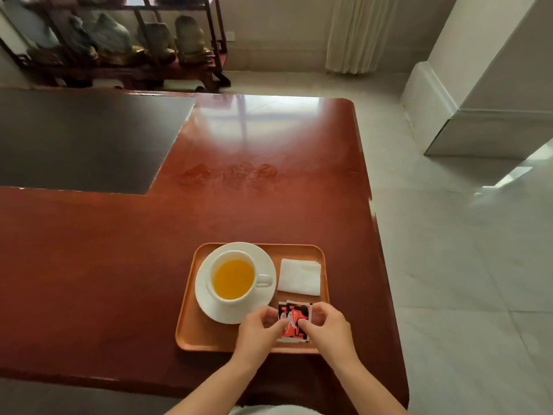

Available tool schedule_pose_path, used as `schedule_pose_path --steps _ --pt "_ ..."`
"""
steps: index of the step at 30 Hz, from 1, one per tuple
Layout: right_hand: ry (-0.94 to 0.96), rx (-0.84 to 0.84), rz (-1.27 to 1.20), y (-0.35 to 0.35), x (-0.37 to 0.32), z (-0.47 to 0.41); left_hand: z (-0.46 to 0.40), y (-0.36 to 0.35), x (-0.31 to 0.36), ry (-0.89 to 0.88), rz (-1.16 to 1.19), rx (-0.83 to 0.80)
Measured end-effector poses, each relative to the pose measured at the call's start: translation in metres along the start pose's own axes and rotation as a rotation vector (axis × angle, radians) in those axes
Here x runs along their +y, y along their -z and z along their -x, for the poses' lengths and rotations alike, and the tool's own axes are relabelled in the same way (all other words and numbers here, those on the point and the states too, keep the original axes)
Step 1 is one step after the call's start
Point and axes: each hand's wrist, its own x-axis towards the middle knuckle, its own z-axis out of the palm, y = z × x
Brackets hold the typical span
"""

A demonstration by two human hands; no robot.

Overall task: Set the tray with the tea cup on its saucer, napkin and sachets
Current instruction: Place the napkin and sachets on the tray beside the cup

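An orange-brown tray (pixel 191 330) lies near the table's front edge. On its left half a white saucer (pixel 264 265) carries a white cup (pixel 233 277) full of yellow tea, handle pointing right. A folded white napkin (pixel 299 277) lies at the tray's back right. In front of the napkin, red, black and white sachets (pixel 294 320) rest stacked on the tray. My left hand (pixel 258 332) pinches their left edge and my right hand (pixel 326 327) pinches their right edge, thumbs on top.
The glossy red-brown table (pixel 119 265) ends close to the right of the tray, with pale tiled floor (pixel 463 280) beyond. A dark mat (pixel 83 139) covers the table's back left. A wooden shelf (pixel 119 40) with stones stands behind.
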Motion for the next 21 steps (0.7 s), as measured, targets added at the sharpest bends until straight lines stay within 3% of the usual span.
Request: schedule_pose_path --steps 4,9,17,21 --pt "0.067 0.029 0.175 0.007 0.011 -0.013 -0.012 -0.012 -0.005 0.025 -0.102 0.053" --pt "0.171 0.023 0.344 0.007 0.018 -0.016 -0.013 -0.014 -0.011 -0.095 -0.293 0.075" --pt "0.117 0.029 0.131 0.013 0.034 -0.016 0.003 -0.012 -0.012 -0.295 -0.779 0.068" --pt "0.132 0.034 0.089 0.009 0.031 -0.016 0.016 -0.005 -0.021 -0.57 -0.884 -0.024"
